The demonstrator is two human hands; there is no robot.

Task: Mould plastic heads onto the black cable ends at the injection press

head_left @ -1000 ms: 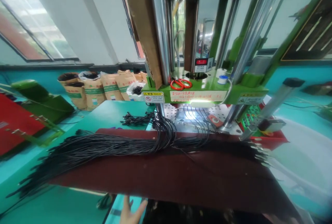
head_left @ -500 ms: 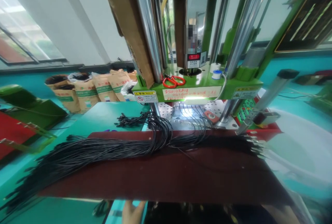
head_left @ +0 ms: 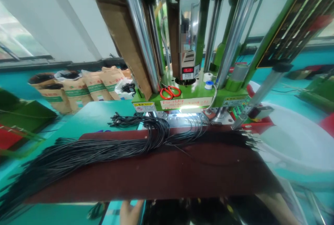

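My left hand (head_left: 130, 212) is at the bottom edge of the view, at the front edge of the dark red board (head_left: 156, 179). Its thumb and a finger show apart, with nothing seen between them. Part of my right hand (head_left: 273, 204) shows at the lower right by the board's front corner, its fingers hidden under the board. Across the board lies a long bundle of black cables (head_left: 104, 150), some looping up into the green press (head_left: 221, 96). Red-handled scissors (head_left: 170, 93) rest on the press plate beside a blue and white spool (head_left: 209, 85).
Paper sacks (head_left: 74, 91) filled with black parts stand at the back left. A large white round tub (head_left: 292, 141) is on the right. Cardboard (head_left: 122, 33) leans against the left press column. Green machines stand at both sides.
The press's upper plate has come down, and its lower gap looks narrower. The view has shifted slightly. Both hands remain near the board's front edge.
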